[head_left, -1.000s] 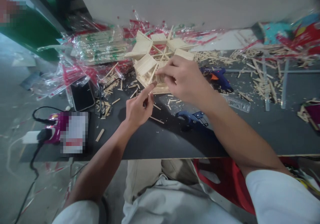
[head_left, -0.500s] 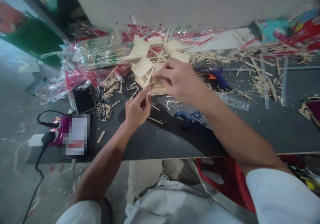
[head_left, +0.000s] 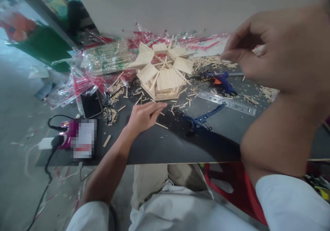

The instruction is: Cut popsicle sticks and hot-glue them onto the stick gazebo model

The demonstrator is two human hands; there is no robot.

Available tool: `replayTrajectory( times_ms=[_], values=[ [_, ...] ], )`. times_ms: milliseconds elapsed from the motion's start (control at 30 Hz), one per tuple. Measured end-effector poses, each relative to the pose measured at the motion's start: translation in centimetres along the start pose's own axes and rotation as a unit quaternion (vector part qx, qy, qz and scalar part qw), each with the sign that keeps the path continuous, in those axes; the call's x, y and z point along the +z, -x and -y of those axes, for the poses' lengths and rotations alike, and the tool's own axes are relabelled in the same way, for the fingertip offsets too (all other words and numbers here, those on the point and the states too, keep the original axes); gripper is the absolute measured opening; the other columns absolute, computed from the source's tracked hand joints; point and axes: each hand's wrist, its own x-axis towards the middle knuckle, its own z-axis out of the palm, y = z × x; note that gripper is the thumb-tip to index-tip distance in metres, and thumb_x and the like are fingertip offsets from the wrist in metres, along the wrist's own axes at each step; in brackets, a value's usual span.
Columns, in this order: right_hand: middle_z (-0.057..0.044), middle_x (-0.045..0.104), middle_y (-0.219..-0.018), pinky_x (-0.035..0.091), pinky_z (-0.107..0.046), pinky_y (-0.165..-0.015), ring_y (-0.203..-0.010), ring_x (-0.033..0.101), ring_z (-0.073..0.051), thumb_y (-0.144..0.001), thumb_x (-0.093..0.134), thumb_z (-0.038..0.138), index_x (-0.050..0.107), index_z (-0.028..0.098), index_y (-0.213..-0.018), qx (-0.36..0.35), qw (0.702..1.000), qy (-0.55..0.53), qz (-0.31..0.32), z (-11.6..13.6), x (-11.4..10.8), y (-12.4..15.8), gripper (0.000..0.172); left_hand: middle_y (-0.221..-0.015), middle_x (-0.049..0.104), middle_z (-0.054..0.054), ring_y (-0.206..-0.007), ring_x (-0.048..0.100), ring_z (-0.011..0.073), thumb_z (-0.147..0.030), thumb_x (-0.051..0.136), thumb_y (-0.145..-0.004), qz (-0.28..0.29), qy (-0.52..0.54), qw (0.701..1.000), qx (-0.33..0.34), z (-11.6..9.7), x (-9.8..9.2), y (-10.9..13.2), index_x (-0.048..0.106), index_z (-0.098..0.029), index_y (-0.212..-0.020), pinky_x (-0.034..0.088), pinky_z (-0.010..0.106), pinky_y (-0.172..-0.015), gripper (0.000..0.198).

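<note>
Seemingly well along, stick-built model (head_left: 167, 95) sits on tabletop (head_left: 157, 152), slatted roof panels (head_left: 169, 79) ringing an uncovered centre; left hand (head_left: 141, 117) narrow, nearby, right hand (head_left: 281, 50) raised, blurred; cannot tell whether either holds anything.

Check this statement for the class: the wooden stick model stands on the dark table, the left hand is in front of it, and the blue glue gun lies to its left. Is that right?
Not quite: the blue glue gun lies to the right of the wooden stick model, as the head view shows. The rest holds.
</note>
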Motion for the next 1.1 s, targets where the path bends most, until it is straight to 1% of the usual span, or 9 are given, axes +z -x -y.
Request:
replayTrajectory(
  times_ms=[133, 200, 333, 533, 600, 733, 900, 1000, 1100],
  values=[
    [0.001, 0.076, -0.081, 0.043, -0.037, -0.062, -0.072, 0.068, -0.014, -0.1, 0.049, 0.064, 0.068, 0.026, -0.09, -0.047, 0.998, -0.029, 0.017, -0.5, -0.7, 0.6, 0.043, -0.105, 0.079, 0.006, -0.09, 0.075, 0.0147, -0.031, 0.062, -0.101, 0.119, -0.035, 0.99, -0.062, 1.0, -0.6, -0.1, 0.079, -0.023, -0.111, 0.056, 0.025, -0.076, 0.022],
    [0.004, 0.075, -0.076, 0.04, -0.035, -0.057, -0.067, 0.066, -0.011, -0.099, 0.05, 0.067, 0.068, 0.026, -0.087, -0.072, 0.996, -0.046, 0.021, -0.6, -0.8, 0.5, 0.046, -0.107, 0.077, 0.007, -0.094, 0.074, 0.0163, -0.03, 0.064, -0.1, 0.143, -0.029, 0.985, -0.087, 1.7, -0.7, -0.1, 0.078, -0.025, -0.116, 0.056, 0.028, -0.081, 0.023],
    [0.006, 0.068, -0.062, 0.031, -0.032, -0.047, -0.053, 0.057, -0.006, -0.094, 0.052, 0.076, 0.067, 0.026, -0.079, -0.115, 0.99, -0.072, 0.033, -0.8, -1.0, 0.0, 0.054, -0.097, 0.074, 0.006, -0.093, 0.07, 0.0174, -0.029, 0.067, -0.098, 0.115, 0.008, 0.984, -0.134, 2.5, -0.7, 0.0, 0.079, -0.023, -0.114, 0.055, 0.032, -0.088, 0.021],
    [0.004, 0.064, -0.058, 0.035, -0.033, -0.045, -0.051, 0.054, -0.007, -0.088, 0.061, 0.079, 0.066, 0.026, -0.071, -0.097, 0.989, -0.105, 0.034, -0.8, -1.9, 0.8, 0.055, -0.094, 0.071, 0.004, -0.082, 0.066, 0.0155, -0.035, 0.061, -0.101, 0.08, -0.008, 0.981, -0.177, 1.5, -1.0, -0.1, 0.077, -0.021, -0.119, 0.054, 0.03, -0.081, 0.028],
    [0.005, 0.066, -0.061, 0.036, -0.032, -0.049, -0.055, 0.057, -0.008, -0.09, 0.061, 0.076, 0.071, 0.027, -0.077, -0.077, 0.993, -0.087, 0.03, -0.8, -2.1, 1.1, 0.052, -0.102, 0.072, 0.006, -0.088, 0.068, 0.0169, -0.037, 0.058, -0.102, 0.102, -0.036, 0.98, -0.167, 0.9, -1.0, -0.1, 0.077, -0.022, -0.12, 0.054, 0.03, -0.081, 0.03],
    [0.003, 0.072, -0.069, 0.041, -0.032, -0.057, -0.063, 0.064, -0.012, -0.097, 0.059, 0.066, 0.076, 0.025, -0.083, -0.057, 0.997, -0.05, 0.026, 0.0, -2.3, 1.4, 0.047, -0.119, 0.073, 0.007, -0.111, 0.067, 0.022, -0.034, 0.054, -0.104, 0.19, -0.108, 0.967, -0.132, 0.2, -0.7, 0.5, 0.08, -0.026, -0.11, 0.053, 0.031, -0.087, 0.027],
    [0.001, 0.078, -0.077, 0.046, -0.035, -0.061, -0.07, 0.071, -0.018, -0.1, 0.057, 0.057, 0.075, 0.027, -0.078, -0.075, 0.989, -0.085, 0.09, 1.4, -2.6, 0.9, 0.041, -0.115, 0.075, 0.005, -0.108, 0.066, 0.0205, -0.03, 0.05, -0.105, 0.183, -0.136, 0.967, -0.114, -0.1, -0.2, 1.2, 0.079, -0.025, -0.1, 0.051, 0.033, -0.091, 0.029],
    [-0.001, 0.076, -0.072, 0.044, -0.036, -0.06, -0.065, 0.068, -0.018, -0.099, 0.059, 0.052, 0.075, 0.026, -0.079, -0.076, 0.99, -0.071, 0.097, 1.6, -2.3, 0.5, 0.037, -0.112, 0.075, 0.008, -0.108, 0.065, 0.0225, -0.029, 0.047, -0.105, 0.193, -0.181, 0.959, -0.103, -0.9, 0.0, 1.1, 0.074, -0.021, -0.099, 0.051, 0.034, -0.089, 0.029],
    [-0.001, 0.077, -0.074, 0.044, -0.036, -0.06, -0.065, 0.068, -0.018, -0.097, 0.065, 0.046, 0.075, 0.026, -0.079, -0.08, 0.989, -0.086, 0.092, 1.8, -2.0, 0.5, 0.028, -0.103, 0.075, 0.011, -0.102, 0.067, 0.0241, -0.02, 0.044, -0.104, 0.21, -0.217, 0.947, -0.112, -1.9, 0.0, 0.9, 0.069, -0.017, -0.1, 0.051, 0.036, -0.087, 0.025]
  ],
)
